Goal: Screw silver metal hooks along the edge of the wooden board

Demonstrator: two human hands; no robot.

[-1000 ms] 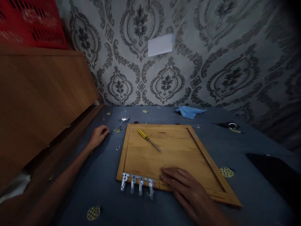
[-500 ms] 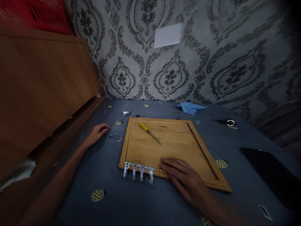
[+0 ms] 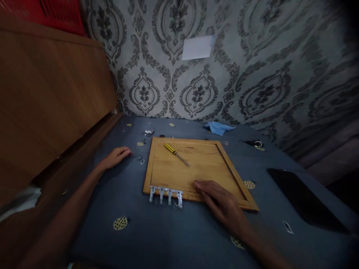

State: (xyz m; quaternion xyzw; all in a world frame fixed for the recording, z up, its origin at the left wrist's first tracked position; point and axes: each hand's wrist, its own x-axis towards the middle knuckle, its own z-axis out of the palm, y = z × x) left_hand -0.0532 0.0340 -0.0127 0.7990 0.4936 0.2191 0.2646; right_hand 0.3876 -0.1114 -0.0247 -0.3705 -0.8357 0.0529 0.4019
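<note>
My left hand (image 3: 116,157) is on the blue cloth, left of the wooden panel, with its fingers pressed together. Its fingertips meet the edge of a small clear piece (image 3: 136,157); whether they grip anything is too small to tell. Over the panel's near edge lies my right hand (image 3: 221,198), fingers stretched out and loosely bent, holding nothing visible. The framed wooden panel (image 3: 207,164) lies flat. A yellow-and-black screwdriver (image 3: 176,153) rests on it, tip toward the right. Several metal hinges (image 3: 169,195) sit in a row along the near left edge, their arms jutting toward me.
Silvery metal pieces (image 3: 148,132) lie behind my left hand. A blue cloth rag (image 3: 219,128), a dark item with a shiny ring (image 3: 256,144) and a flat black object (image 3: 303,198) are around the panel. A wooden cabinet (image 3: 53,89) borders the left; a patterned wall rises behind.
My left hand has come closer to the clear piece, and its fingers have closed together. My right hand's fingers have bent slightly at the panel edge. The whole view has shifted a little.
</note>
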